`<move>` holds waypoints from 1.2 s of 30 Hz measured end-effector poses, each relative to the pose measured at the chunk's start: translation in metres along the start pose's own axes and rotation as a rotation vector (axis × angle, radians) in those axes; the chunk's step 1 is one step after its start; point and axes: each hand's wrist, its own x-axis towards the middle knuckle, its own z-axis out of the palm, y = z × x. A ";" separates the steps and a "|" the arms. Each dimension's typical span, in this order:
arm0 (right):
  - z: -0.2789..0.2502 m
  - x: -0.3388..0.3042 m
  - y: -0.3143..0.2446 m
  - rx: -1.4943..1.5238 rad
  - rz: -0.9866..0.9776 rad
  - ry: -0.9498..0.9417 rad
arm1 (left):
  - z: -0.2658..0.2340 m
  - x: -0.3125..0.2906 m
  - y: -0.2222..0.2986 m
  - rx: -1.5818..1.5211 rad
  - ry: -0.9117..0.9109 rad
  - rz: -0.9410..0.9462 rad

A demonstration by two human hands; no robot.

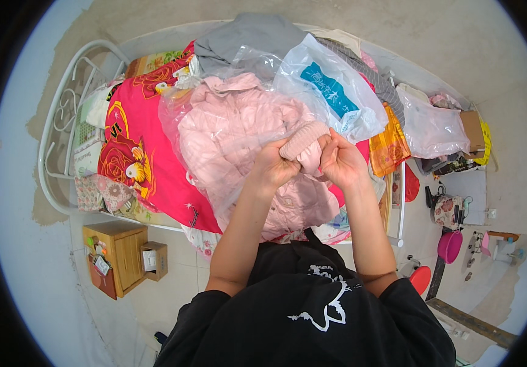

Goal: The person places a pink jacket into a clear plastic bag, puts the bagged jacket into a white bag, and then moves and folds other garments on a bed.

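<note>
A pale pink jacket (233, 134) with a collar and buttons lies spread on the bed, partly over or inside clear plastic (173, 113); which of the two I cannot tell. Its ribbed sleeve cuff (304, 139) is raised between my hands. My left hand (276, 166) is closed on the cuff's left side. On the other side, the fingers of my right hand (344, 162) pinch the cuff and its pale lining. Just beyond my right hand rests a white plastic bag (343, 92) with a blue printed panel.
Red patterned bedding (130, 137) covers the bed's left part, inside a white metal frame (44, 153). Grey cloth (245, 37) is heaped at the back. An orange cloth (389, 144) hangs at the right. A wooden cabinet (130, 263) and a red stool (420, 279) stand on the floor.
</note>
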 end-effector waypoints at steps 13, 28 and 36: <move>0.006 0.007 0.000 0.141 -0.096 0.187 | -0.031 0.010 0.013 -0.393 -0.073 -0.070; -0.064 -0.053 -0.009 -1.720 -0.421 0.429 | -0.097 -0.021 -0.039 1.395 0.126 0.651; -0.132 -0.063 -0.022 -2.568 -0.027 0.106 | -0.138 -0.070 -0.029 2.065 0.638 0.891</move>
